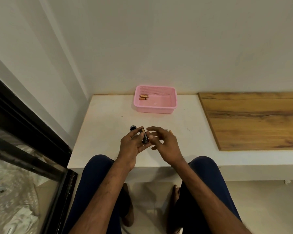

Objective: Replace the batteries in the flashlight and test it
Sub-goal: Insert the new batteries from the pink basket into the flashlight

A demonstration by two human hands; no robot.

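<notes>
"Head view first: where is the flashlight (pixel 145 139) sitting?"

"The person is holding it over the near part of the white desk (pixel 107 119). The left hand (pixel 131 146) is curling its fingers round the dark tube, so that grip is wrapping the flashlight, whose near end is looking round and black."

"Is anything showing at the tube?"

"A copper-and-black battery (pixel 143 132) is lying at its far end, under the left fingertips. Whether it is sitting inside or alongside, one cannot tell."

"And the other grip?"

"The right hand (pixel 165 141) is hovering just beside the flashlight, fingers spread and loosely bent, its grip standing wide and holding nothing. Its thumb is pointing toward the tube; whether it is touching cannot be told."

"What else is lying on the desk?"

"A small black round piece (pixel 132 128) is standing just beyond the left hand. A copper tip (pixel 170 132) is peeking out behind the right hand. Farther back, against the wall, a pink basket (pixel 153 110) is holding loose batteries (pixel 143 97) in its left rear corner. A wooden board (pixel 252 122) is lying to the right, and a black window frame (pixel 29 125) is running along the left."
</notes>
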